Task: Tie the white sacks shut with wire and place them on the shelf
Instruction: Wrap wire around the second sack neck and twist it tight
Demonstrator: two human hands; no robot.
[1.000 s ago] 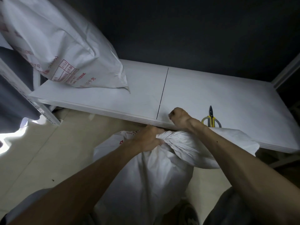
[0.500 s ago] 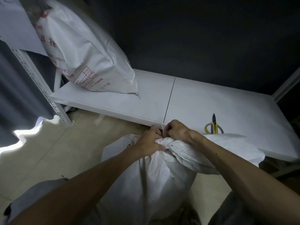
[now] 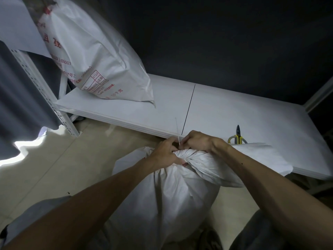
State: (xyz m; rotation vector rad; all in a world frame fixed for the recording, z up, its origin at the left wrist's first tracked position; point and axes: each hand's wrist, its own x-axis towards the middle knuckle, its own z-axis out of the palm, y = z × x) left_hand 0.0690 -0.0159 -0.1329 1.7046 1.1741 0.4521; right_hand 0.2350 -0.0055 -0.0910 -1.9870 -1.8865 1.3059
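Observation:
A full white sack (image 3: 162, 199) stands on the floor in front of me, its mouth gathered into a neck. My left hand (image 3: 166, 154) grips that neck from the left. My right hand (image 3: 197, 142) meets it from the right, fingers curled at the neck around a thin white wire (image 3: 177, 129) whose free end sticks up between the two hands. The loose sack top (image 3: 252, 159) flops right over the shelf edge. A second white sack (image 3: 93, 56) with red print lies on the left end of the white shelf (image 3: 234, 109).
Yellow-handled cutters (image 3: 237, 137) lie on the shelf just right of my right hand. A perforated white upright (image 3: 45, 94) stands at the shelf's left end, with dark fabric (image 3: 16, 98) beside it. Beige floor (image 3: 63, 168) lies to the left.
My right hand has come in from the shelf edge to the sack's neck and now meets my left hand. A wire end now stands up between them. The view has tilted up.

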